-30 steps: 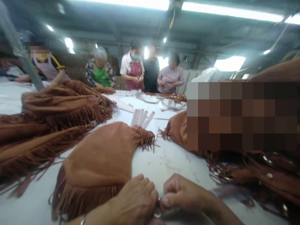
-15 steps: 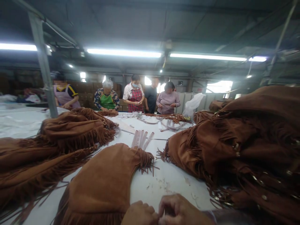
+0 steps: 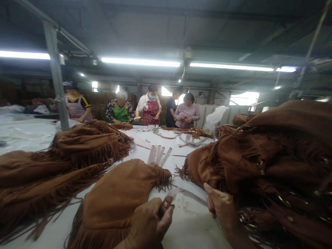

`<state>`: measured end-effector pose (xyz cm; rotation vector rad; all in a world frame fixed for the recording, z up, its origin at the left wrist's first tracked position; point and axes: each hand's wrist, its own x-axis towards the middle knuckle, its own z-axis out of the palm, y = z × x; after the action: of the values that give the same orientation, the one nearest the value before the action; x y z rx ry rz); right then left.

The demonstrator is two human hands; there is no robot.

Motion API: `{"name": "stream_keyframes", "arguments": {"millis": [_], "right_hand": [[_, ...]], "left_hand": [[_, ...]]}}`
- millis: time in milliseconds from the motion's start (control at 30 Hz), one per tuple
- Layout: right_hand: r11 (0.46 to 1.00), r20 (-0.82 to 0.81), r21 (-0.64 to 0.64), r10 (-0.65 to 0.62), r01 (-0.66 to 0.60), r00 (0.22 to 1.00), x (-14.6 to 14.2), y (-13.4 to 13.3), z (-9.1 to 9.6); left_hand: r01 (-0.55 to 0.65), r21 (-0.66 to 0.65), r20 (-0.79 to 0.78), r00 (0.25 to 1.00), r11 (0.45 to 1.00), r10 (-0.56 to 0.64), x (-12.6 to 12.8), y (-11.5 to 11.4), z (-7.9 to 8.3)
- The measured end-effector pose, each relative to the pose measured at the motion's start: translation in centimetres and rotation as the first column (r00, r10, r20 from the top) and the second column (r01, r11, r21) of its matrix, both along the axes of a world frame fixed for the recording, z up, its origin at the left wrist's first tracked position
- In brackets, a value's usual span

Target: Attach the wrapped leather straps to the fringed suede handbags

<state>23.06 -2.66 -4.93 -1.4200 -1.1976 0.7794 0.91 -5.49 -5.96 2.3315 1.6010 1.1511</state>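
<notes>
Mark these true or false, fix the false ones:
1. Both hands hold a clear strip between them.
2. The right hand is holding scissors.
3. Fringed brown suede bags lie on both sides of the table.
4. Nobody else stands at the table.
1. True. The left hand and right hand hold a clear strip stretched between them.
2. False. The right hand pinches the strip's end; no scissors show.
3. True. Fringed brown suede bags lie on the white table, heaped to the left and right.
4. False. Several people stand at the far side, including a person in a green apron.
</notes>
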Motion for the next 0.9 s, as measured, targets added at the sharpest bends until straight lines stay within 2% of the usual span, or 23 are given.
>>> {"name": "stream_keyframes", "arguments": {"millis": [33,100,133,167,267,333,367,433,500,567,633,667,767,833,900], "right_hand": [[0.991,0.012,-0.074,0.111,-0.11,0.994,-0.5,-0.4,0.2],[0.911,-0.131,-0.242,0.31,-0.333,0.942,-1.7,-1.2,0.5],[0.867,-0.27,-0.27,0.349,-0.419,0.897,-2.4,-1.6,0.6],[0.848,-0.418,-0.255,0.336,-0.464,0.844,-3.0,-1.9,0.6],[0.913,-0.722,-0.117,0.193,-0.392,0.664,-4.3,-2.4,0.6],[0.926,-0.789,-0.075,0.173,-0.371,0.59,-4.7,-2.5,0.4],[0.913,-0.797,-0.053,0.205,-0.405,0.568,-4.7,-2.6,0.3],[0.835,-0.784,0.009,0.347,-0.55,0.514,-4.7,-2.8,-0.1],[0.708,-0.755,0.06,0.493,-0.704,0.432,-4.7,-3.2,-0.6],[0.579,-0.72,0.081,0.597,-0.812,0.354,-4.8,-3.7,-1.0],[0.505,-0.681,0.066,0.653,-0.861,0.331,-4.9,-4.1,-1.2],[0.486,-0.655,0.041,0.673,-0.873,0.344,-5.0,-4.3,-1.2],[0.491,-0.556,-0.068,0.704,-0.869,0.441,-5.2,-4.6,-0.9],[0.492,-0.507,-0.114,0.719,-0.863,0.476,-5.2,-4.8,-0.5],[0.491,-0.504,-0.132,0.715,-0.861,0.485,-5.0,-4.9,-0.1]], "left_hand": [[0.002,0.03,-0.002,1.0,1.0,-0.002,0.0,0.0,-0.1],[0.037,0.132,-0.053,0.998,0.991,-0.03,0.2,-0.1,-1.0],[0.061,0.203,-0.097,0.994,0.977,-0.042,0.4,-0.1,-1.7],[0.09,0.279,-0.148,0.988,0.956,-0.05,0.8,-0.1,-2.6],[0.219,0.413,-0.32,0.944,0.884,-0.085,1.6,0.3,-5.6],[0.31,0.371,-0.393,0.906,0.875,-0.154,1.7,0.6,-6.8],[0.349,0.321,-0.392,0.895,0.88,-0.212,1.6,0.6,-6.8],[0.416,0.148,-0.269,0.89,0.897,-0.369,0.7,0.4,-5.8],[0.468,-0.091,0.032,0.883,0.879,-0.467,-0.4,0.2,-3.7],[0.436,-0.288,0.389,0.867,0.853,-0.312,-1.4,0.3,-1.1],[0.489,-0.395,0.63,0.76,0.778,-0.158,-1.8,0.9,0.9],[0.531,-0.43,0.725,0.685,0.73,-0.072,-1.6,1.4,1.6],[0.714,-0.447,0.887,0.434,0.539,0.16,-0.3,2.8,3.3],[0.828,-0.341,0.94,0.284,0.445,0.191,0.9,3.5,4.6],[0.886,-0.225,0.972,0.177,0.405,0.154,2.2,4.1,6.1]]}}
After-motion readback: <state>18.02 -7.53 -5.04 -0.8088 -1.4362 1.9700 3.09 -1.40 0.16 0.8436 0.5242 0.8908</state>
